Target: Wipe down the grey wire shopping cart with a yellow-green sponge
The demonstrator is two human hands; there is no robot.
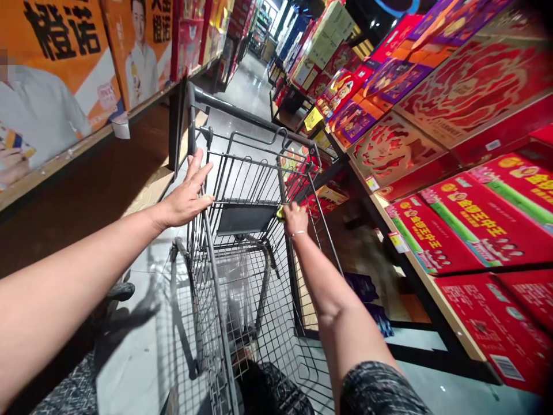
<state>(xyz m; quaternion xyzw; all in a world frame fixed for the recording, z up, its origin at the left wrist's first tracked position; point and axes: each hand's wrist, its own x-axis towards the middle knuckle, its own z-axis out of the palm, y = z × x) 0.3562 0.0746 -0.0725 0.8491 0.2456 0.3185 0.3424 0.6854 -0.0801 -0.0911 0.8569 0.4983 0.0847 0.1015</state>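
Note:
A black wire shopping cart [242, 173] stands in front of me in a shop aisle, seen from above. My left hand [188, 193] rests on the cart's left rim with its fingers stretched out and apart. My right hand [295, 218] is closed around a small yellow thing [280, 213] and presses it against the cart's right-hand wire frame, beside the dark fold-down seat panel [244, 218]. A thin bracelet circles my right wrist. The cart's basket below shows only wire mesh and floor.
Shelves of red gift boxes [458, 230] run along the right, with more boxes further down. On the left stands a low wooden shelf [86, 190] under orange posters. The glossy aisle floor [246, 86] stretches ahead between the displays.

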